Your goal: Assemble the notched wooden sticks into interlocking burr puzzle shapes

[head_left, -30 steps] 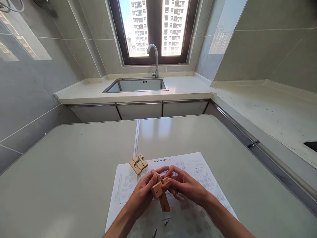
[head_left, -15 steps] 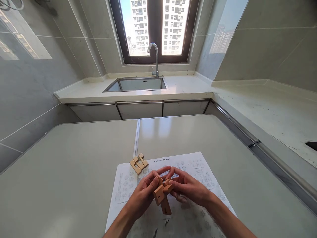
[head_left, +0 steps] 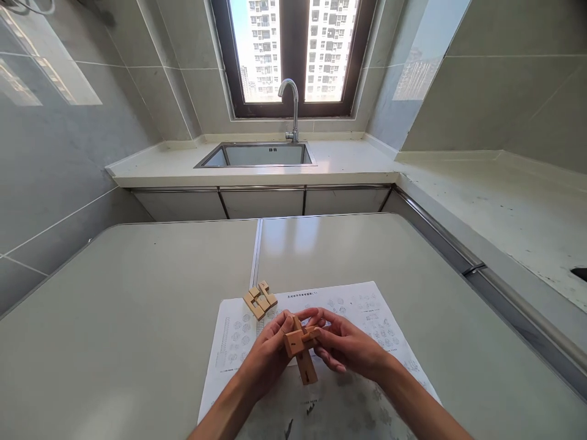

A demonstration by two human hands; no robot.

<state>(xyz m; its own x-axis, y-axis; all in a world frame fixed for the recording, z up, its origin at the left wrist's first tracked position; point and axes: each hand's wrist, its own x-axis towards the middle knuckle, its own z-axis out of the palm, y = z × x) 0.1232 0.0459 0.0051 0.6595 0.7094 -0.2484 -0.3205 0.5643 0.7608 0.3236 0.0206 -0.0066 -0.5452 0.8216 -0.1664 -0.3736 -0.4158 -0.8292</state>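
Note:
Several interlocked wooden puzzle pieces (head_left: pixel 302 354) are held above the paper sheet, crossing one another, with one long bar pointing down toward me. My left hand (head_left: pixel 271 349) is closed around the left side of this cluster, its thumb on top. From the right, my right hand (head_left: pixel 342 342) pinches a bar of the same cluster between thumb and fingers. The fingertips of both hands meet behind the wood, where part of it is hidden. Beyond my left hand, more notched wooden pieces (head_left: pixel 259 300) lie together at the top left of the sheet.
The printed paper sheet (head_left: pixel 367 305) with small line diagrams lies on a pale table (head_left: pixel 183 287) with a seam. Dark smudges mark its near part. Behind stands a counter (head_left: pixel 358 162) with a sink (head_left: pixel 257 156) and a faucet (head_left: pixel 294 110) under a window.
The wooden cluster has been tilted and raised slightly in my hands, and its crossing bars sit closer together. The whole view has shifted a little.

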